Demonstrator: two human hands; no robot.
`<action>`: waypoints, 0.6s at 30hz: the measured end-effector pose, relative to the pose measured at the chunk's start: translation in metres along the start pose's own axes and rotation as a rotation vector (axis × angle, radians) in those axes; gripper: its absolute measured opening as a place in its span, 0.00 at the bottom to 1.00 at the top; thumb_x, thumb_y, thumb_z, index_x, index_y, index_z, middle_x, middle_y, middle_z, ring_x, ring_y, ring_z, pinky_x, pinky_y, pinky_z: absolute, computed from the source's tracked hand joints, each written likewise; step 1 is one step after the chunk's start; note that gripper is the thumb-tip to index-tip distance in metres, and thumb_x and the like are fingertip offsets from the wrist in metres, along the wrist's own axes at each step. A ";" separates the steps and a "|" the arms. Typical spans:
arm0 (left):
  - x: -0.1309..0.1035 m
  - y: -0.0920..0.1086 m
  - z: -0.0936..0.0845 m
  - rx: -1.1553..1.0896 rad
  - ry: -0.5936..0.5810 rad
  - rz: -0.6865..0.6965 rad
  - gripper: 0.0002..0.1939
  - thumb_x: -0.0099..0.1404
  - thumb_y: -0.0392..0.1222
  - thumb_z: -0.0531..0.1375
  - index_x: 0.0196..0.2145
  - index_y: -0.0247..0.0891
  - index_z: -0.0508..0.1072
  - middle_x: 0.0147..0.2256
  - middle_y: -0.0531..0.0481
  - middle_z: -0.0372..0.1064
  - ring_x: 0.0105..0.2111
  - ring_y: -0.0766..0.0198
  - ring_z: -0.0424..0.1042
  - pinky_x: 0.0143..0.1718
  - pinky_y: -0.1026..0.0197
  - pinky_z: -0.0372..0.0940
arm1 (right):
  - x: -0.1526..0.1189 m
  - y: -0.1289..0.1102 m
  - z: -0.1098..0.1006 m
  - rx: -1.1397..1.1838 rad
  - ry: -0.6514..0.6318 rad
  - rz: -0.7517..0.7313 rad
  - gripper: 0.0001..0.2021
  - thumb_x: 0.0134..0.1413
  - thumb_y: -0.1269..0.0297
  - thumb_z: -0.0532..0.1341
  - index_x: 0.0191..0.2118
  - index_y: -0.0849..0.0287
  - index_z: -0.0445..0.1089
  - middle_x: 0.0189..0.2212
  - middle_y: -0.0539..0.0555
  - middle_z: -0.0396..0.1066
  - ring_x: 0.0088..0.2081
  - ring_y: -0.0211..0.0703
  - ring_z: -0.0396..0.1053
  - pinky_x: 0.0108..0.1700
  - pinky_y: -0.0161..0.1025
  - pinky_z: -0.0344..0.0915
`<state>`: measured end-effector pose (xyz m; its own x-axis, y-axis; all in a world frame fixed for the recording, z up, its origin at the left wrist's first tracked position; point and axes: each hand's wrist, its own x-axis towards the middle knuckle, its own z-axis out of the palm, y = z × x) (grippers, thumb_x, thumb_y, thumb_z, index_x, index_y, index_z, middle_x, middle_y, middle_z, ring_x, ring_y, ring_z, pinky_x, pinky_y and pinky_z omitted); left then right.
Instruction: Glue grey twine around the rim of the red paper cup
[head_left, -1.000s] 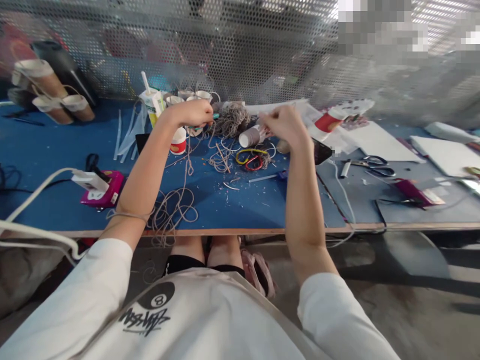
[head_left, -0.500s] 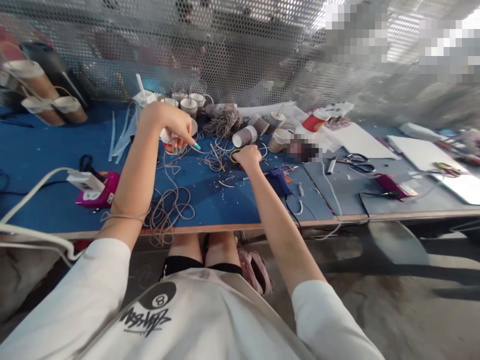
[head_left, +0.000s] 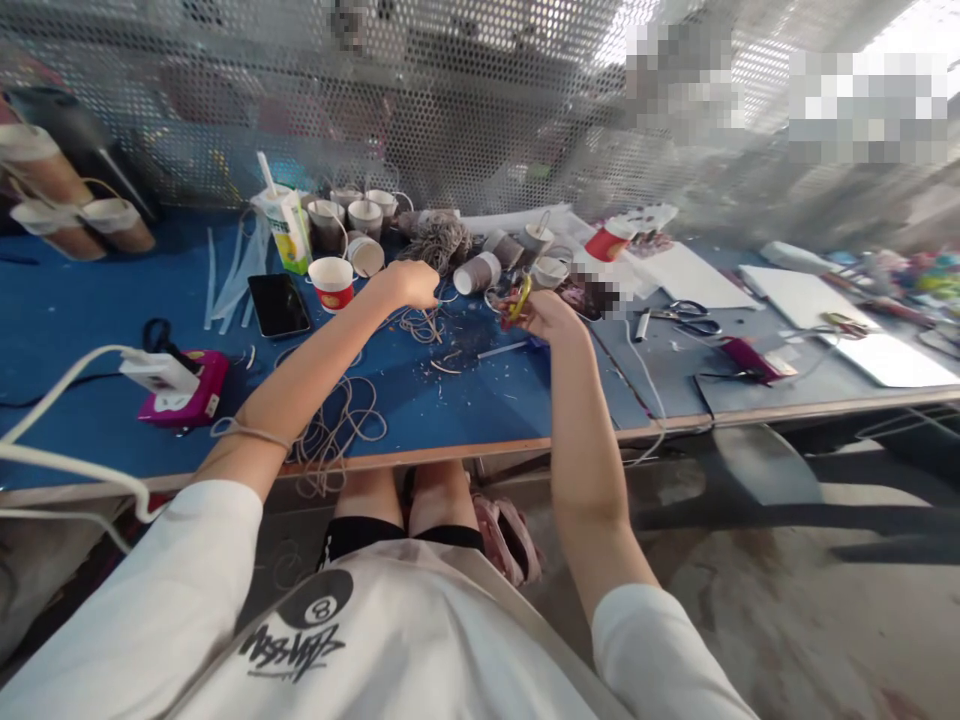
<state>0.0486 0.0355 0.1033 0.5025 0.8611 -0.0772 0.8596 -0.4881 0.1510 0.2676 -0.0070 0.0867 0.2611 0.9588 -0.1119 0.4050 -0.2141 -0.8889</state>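
Scissors (head_left: 520, 298) with yellow and red handles are held in the fingers of the right hand (head_left: 541, 312), raised above the blue tabletop (head_left: 465, 420), just in front of the tipped cup (head_left: 477, 274). The left hand (head_left: 417, 286) is held to their left, beside a small tangle of string; by its bent wrist, most of its fingers are hidden, so whether anything is gripped cannot be told. A strand is looped around the left forearm (head_left: 289, 405), and loose string (head_left: 321, 445) is piled beside it at the front edge. Behind that forearm, a red cup (head_left: 332, 287) and a phone (head_left: 279, 305) are seen.
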 end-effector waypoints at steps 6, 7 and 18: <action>0.022 -0.020 0.053 -0.136 0.272 -0.123 0.25 0.68 0.35 0.56 0.60 0.20 0.61 0.61 0.21 0.59 0.63 0.37 0.61 0.61 0.45 0.60 | 0.000 0.011 0.007 0.230 0.011 -0.162 0.08 0.61 0.72 0.58 0.30 0.57 0.65 0.25 0.48 0.74 0.29 0.34 0.75 0.35 0.31 0.73; 0.025 -0.024 0.060 -0.162 0.293 -0.130 0.25 0.68 0.36 0.57 0.59 0.19 0.60 0.61 0.20 0.58 0.64 0.36 0.60 0.62 0.45 0.59 | 0.003 0.010 0.007 0.246 0.008 -0.186 0.08 0.61 0.69 0.59 0.30 0.58 0.66 0.25 0.48 0.73 0.29 0.35 0.74 0.34 0.32 0.73; 0.055 -0.051 0.090 -0.433 0.372 -0.069 0.20 0.70 0.41 0.61 0.55 0.28 0.68 0.52 0.35 0.71 0.52 0.52 0.73 0.54 0.47 0.70 | 0.047 0.000 0.044 0.268 -0.046 -0.349 0.24 0.54 0.39 0.63 0.24 0.54 0.59 0.18 0.47 0.63 0.23 0.39 0.68 0.28 0.38 0.70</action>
<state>0.0407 0.0946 0.0031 0.3131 0.9192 0.2389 0.7337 -0.3938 0.5537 0.2415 0.0459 0.0622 0.1070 0.9737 0.2009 0.2188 0.1741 -0.9601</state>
